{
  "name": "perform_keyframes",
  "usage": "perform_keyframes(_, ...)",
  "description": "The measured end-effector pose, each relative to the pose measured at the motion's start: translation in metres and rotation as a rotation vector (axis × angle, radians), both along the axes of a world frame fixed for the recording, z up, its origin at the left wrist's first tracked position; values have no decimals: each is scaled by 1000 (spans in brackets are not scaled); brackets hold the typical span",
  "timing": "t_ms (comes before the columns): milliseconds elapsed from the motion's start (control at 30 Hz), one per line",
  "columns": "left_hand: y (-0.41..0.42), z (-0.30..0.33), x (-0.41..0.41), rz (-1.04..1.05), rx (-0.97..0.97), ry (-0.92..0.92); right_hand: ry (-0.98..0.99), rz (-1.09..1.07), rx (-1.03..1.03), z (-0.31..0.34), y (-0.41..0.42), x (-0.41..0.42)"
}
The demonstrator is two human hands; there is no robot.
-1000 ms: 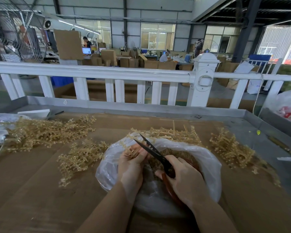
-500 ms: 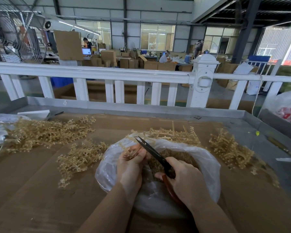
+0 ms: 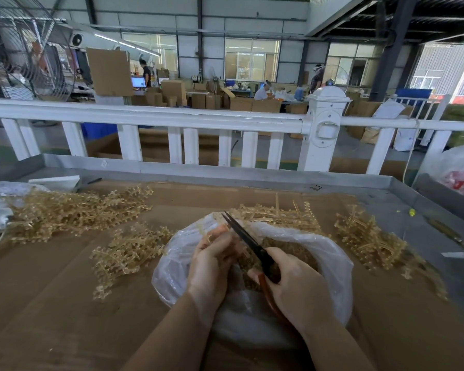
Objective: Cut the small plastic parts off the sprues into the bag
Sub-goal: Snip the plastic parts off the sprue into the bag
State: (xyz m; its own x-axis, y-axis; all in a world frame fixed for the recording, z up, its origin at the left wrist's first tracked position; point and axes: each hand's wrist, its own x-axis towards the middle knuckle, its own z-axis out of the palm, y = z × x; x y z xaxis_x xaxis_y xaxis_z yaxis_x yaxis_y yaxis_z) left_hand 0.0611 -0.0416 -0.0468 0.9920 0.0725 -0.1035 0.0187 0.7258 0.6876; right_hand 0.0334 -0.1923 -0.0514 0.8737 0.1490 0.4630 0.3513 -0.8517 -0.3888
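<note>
While both of your forearms reach in from the lower edge and meet over the mouth of the bag [image 3: 330, 253], your left hand [image 3: 212, 266] sits at the bag's left rim with its fingers curled, pinching a pale yellow sprue [image 3: 208, 238] whose end pokes out above the knuckles. Your right hand [image 3: 298, 285] lies a little lower and to the right, its fingers wrapped round the orange-red handles of the scissors [image 3: 248, 241]. Their dark blades point up and to the left, passing just beside the fingertips of your left hand, and stand almost together at the tip; whether they touch the sprue cannot be told.

That clear plastic bag rests open on the brown cardboard covering the table [image 3: 51, 303], and its hollow holds a heap of small tan cut parts [image 3: 295, 246]. Outside it, loose sprues lie in heaps: a big pile at the far left [image 3: 73, 210], a smaller pile just left of the bag [image 3: 129, 253], one behind the bag's far rim [image 3: 276, 214], and another to its right [image 3: 364, 236]. Beyond the table's far edge runs a white railing [image 3: 172, 117].
</note>
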Motion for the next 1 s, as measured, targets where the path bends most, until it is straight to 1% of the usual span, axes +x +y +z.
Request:
perform_keyframes(133, -2, -2, 2, 38, -10, 25, 3, -11, 15, 0, 0, 0)
perform_keyframes(267, -2, -4, 3, 56, 3, -13, 4, 0, 45, -2, 2, -1)
perform_keyframes(433, 0, -5, 3, 48, 5, -34, 28, 8, -15, -4, 2, -2)
perform_keyframes(633, 2, -3, 4, 68, -45, 29, 40, 13, -54, -3, 3, -2)
perform_keyframes(1000, 0, -2, 1, 13, 84, 13, -19, 20, -57, -4, 4, -1)
